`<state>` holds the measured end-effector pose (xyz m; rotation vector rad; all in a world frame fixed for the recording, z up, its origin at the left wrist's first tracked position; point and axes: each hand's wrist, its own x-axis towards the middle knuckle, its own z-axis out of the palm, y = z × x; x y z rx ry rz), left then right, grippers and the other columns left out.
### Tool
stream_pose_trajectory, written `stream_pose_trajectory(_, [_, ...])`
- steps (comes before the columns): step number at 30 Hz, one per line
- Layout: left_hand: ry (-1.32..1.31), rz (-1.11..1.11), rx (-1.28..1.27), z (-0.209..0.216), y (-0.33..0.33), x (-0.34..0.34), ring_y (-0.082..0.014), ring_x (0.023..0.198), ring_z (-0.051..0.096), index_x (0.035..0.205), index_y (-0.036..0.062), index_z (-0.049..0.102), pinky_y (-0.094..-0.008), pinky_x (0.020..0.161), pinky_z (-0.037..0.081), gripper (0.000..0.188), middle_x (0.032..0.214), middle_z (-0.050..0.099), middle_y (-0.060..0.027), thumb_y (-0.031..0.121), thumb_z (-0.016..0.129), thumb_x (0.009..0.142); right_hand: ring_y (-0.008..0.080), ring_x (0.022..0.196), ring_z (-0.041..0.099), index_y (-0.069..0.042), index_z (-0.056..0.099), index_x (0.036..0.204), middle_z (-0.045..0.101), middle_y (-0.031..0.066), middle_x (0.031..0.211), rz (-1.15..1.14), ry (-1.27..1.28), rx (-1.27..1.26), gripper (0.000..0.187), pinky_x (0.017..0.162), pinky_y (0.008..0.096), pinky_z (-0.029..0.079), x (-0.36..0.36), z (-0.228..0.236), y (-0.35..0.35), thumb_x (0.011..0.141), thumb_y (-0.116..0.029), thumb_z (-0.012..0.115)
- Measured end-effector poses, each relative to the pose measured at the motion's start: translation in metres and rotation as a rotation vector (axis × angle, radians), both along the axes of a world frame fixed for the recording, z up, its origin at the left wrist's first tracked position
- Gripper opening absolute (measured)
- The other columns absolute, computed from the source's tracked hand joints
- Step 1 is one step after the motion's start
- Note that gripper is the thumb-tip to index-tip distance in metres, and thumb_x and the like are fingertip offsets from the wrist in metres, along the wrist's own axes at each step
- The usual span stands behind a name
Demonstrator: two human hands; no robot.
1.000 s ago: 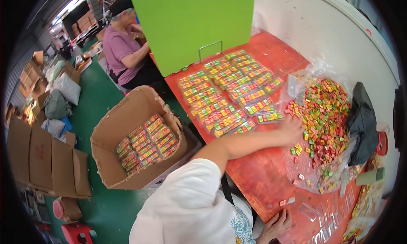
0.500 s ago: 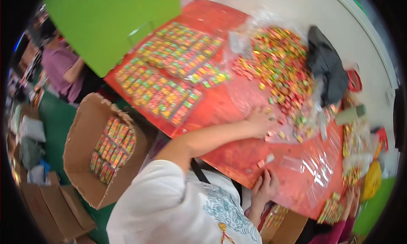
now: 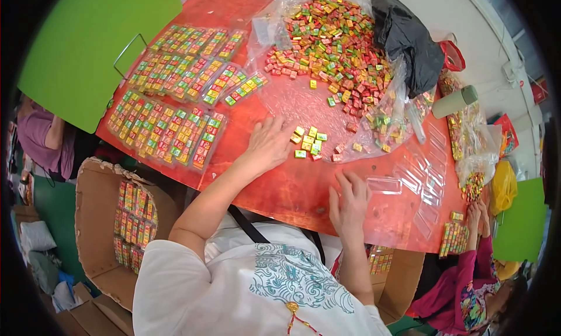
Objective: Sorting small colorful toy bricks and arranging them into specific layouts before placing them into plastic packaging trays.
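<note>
My left hand lies on the red tabletop, fingers stretched out, at the left side of a small loose cluster of wrapped sweets. Its fingertips are close to the yellow pieces; I cannot tell whether they touch. My right hand hovers or rests near the table's front edge, fingers apart and slightly bent, holding nothing visible. Just right of it lies a clear plastic tray. Beyond both hands, a large heap of small red, yellow and green wrapped sweets spreads over clear plastic sheeting.
Filled sweet packs lie in rows at the left. More clear trays are at the right. A black bag and a green bottle stand behind. A cardboard box is below left. A co-worker's hands are at far right.
The view has shifted. My left hand has drawn back from the heap's edge, and a small cluster of sweets now lies beside it. My right hand has moved further onto the table, beside the clear trays.
</note>
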<state>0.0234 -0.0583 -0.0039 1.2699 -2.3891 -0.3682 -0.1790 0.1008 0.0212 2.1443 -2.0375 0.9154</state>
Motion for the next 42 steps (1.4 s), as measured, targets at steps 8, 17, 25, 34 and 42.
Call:
stream_pose_trajectory(8, [-0.12,-0.066,-0.101,-0.008,0.004,-0.011,-0.0313,0.105,0.056,0.129,0.0147,0.061,-0.0449,0.083,0.042,0.042,0.111,0.058,-0.013,0.016,0.063,0.087,0.0298,0.109,0.057,-0.009,0.061,0.127,0.059,0.0106,0.119,0.091,0.165,0.155,0.043,0.099,0.0455,0.038,0.016,-0.021,-0.078,0.086,-0.02,0.071])
stream_pose_trajectory(17, [-0.094,-0.123,0.022,0.015,0.047,0.027,-0.0299,0.106,0.055,0.129,0.0103,0.06,-0.0434,0.084,0.04,0.05,0.108,0.055,-0.0116,0.018,0.074,0.082,0.0276,0.11,0.056,-0.012,0.062,0.122,0.059,0.0088,0.124,0.16,0.125,0.128,0.04,0.099,0.0442,0.037,0.008,-0.007,-0.042,0.084,-0.018,0.072])
stream_pose_trajectory(25, [-0.135,-0.126,-0.056,0.006,0.042,0.025,-0.0282,0.102,0.056,0.122,0.0127,0.065,-0.0438,0.081,0.038,0.042,0.104,0.056,-0.0107,0.017,0.073,0.081,0.0271,0.107,0.057,-0.008,0.065,0.111,0.058,0.0106,0.114,0.209,0.26,0.083,0.029,0.098,0.045,0.038,0.035,-0.014,-0.066,0.084,-0.017,0.07])
stream_pose_trajectory(34, [-0.032,-0.15,-0.054,0.013,0.062,0.036,-0.0278,0.104,0.052,0.122,0.0102,0.063,-0.0439,0.088,0.038,0.045,0.108,0.055,-0.0114,0.026,0.076,0.082,0.0236,0.101,0.058,-0.012,0.068,0.108,0.063,0.0049,0.104,0.233,0.171,0.04,0.023,0.097,0.0424,0.037,0.034,-0.024,-0.058,0.085,-0.013,0.072])
stream_pose_trajectory(42, [-0.041,0.0,-0.206,-0.003,0.079,0.024,-0.0299,0.098,0.052,0.098,0.0088,0.06,-0.0525,0.089,0.036,0.03,0.101,0.054,-0.0125,0.031,0.073,0.081,0.0257,0.097,0.058,-0.01,0.066,0.098,0.062,0.0065,0.097,0.132,0.208,0.092,0.015,0.097,0.0448,0.037,0.049,-0.02,-0.064,0.086,-0.017,0.072])
